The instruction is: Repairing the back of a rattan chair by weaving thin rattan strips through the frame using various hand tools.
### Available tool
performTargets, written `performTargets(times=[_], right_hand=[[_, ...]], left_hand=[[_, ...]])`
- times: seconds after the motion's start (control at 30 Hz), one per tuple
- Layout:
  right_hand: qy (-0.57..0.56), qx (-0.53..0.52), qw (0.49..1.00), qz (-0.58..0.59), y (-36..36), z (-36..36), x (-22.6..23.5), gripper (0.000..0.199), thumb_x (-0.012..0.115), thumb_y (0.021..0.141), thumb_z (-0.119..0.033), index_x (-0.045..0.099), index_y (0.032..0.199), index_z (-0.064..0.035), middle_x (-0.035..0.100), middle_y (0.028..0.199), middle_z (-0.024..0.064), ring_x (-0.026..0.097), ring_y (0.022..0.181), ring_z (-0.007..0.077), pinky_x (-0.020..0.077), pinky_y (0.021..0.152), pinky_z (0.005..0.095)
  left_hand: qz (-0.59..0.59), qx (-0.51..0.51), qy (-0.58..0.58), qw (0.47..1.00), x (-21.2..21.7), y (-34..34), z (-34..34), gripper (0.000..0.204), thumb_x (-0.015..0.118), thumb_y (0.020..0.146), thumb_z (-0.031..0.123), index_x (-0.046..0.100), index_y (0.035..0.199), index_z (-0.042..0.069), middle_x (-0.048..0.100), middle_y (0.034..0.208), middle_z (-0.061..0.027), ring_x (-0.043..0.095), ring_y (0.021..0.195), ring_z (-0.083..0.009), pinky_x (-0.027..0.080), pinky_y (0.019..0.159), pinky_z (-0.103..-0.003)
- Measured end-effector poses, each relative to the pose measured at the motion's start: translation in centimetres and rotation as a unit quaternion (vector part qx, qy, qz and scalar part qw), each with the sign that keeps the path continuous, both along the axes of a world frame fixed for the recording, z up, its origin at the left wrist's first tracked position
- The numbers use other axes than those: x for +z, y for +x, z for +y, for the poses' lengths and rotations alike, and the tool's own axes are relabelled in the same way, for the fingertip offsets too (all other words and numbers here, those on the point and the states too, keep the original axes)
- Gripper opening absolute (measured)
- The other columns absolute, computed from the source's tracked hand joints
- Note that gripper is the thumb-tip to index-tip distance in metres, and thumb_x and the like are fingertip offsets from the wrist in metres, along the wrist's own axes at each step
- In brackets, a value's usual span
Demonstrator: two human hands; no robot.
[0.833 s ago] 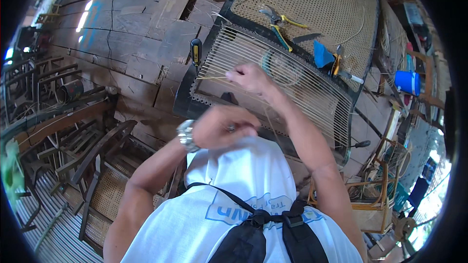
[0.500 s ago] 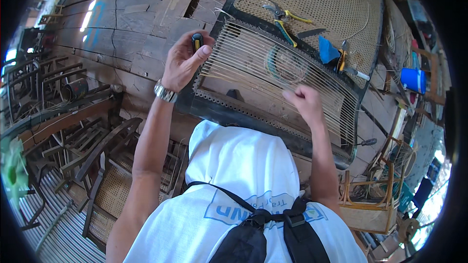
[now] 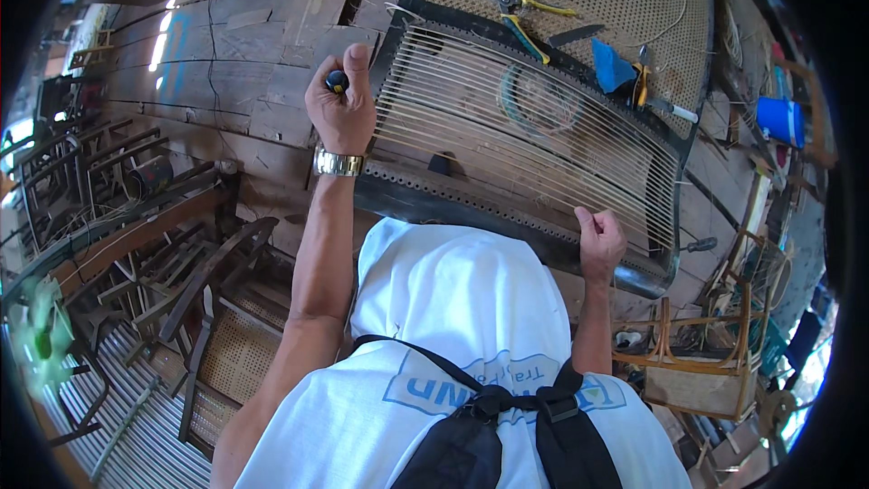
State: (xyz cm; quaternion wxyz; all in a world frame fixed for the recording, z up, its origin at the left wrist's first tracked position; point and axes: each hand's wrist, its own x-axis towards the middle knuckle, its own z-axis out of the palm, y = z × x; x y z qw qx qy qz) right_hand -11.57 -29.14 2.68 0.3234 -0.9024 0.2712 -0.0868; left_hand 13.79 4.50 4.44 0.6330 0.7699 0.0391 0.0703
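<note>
**Head cam: worn left fisheye, looking down and forward**

Single view here: left unit of the head-worn pair. Upright, unmirrored. Sits above the wearer's own torso, so the white shirt (image 3: 462, 281) and black straps (image 3: 457, 444) fill the bottom centre, nearest to the lens. Left hand (image 3: 347, 109) and right hand (image 3: 599, 240) are further out, at mid-range. Dark frame (image 3: 425, 201) is seen from above, running upper centre to right, far end cut by the top edge. Floorboards (image 3: 272, 54) lie behind it, deeper. Very wide coverage: chair frames (image 3: 118, 190) at left, blue bucket (image 3: 780, 120) at right. Straight edges bow toward the rim; corners go black.
</note>
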Motion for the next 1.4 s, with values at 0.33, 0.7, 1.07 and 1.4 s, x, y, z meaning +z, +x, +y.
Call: performTargets(times=[0.33,0.7,1.07,1.4], right_hand=[[-0.066,0.035,0.996,0.037,-0.5,-0.4,-0.3,0.04,0.077,0.083,-0.03,0.053,0.065,-0.0038,0.051,0.061,0.0093,0.048,0.054,0.0249,0.04,0.053,0.0362],[-0.023,0.046,0.999,0.013,0.5,-0.5,-0.3,0.037,0.079,0.081,-0.02,0.05,0.065,-0.0034,0.047,0.061,0.0079,0.044,0.054,0.0205,0.0389,0.053,0.0325],[-0.013,0.024,0.999,0.021,0.5,-0.1,-0.2,0.037,0.079,0.081,-0.019,0.05,0.065,-0.003,0.047,0.061,0.0071,0.044,0.055,0.0196,0.0392,0.054,0.0319],[-0.03,0.012,0.999,0.015,0.1,-0.4,0.0,0.036,0.079,0.081,-0.022,0.053,0.064,-0.0034,0.048,0.06,0.0084,0.045,0.054,0.0219,0.0398,0.053,0.0341]], left_hand=[[-0.168,-0.241,-0.088,0.952,12.7,1.8,2.9,0.048,0.062,0.095,0.041,0.051,0.067,0.004,0.046,0.057,0.0017,0.037,0.05,-0.0085,0.031,0.05,-0.026],[0.088,0.125,-0.32,0.935,2.3,1.0,5.1,0.054,0.064,0.091,0.051,0.036,0.062,0.015,0.03,0.051,0.0036,0.031,0.044,-0.0108,0.028,0.044,-0.029],[0.089,0.025,-0.337,0.937,1.9,1.4,5.3,0.047,0.063,0.094,0.043,0.043,0.067,0.011,0.036,0.052,0.0036,0.035,0.045,-0.0097,0.03,0.044,-0.028],[0.007,-0.189,0.071,0.979,0.2,-0.9,2.2,0.037,0.055,0.101,0.03,0.048,0.073,0.006,0.04,0.06,0.0061,0.034,0.052,-0.0053,0.026,0.046,-0.024]])
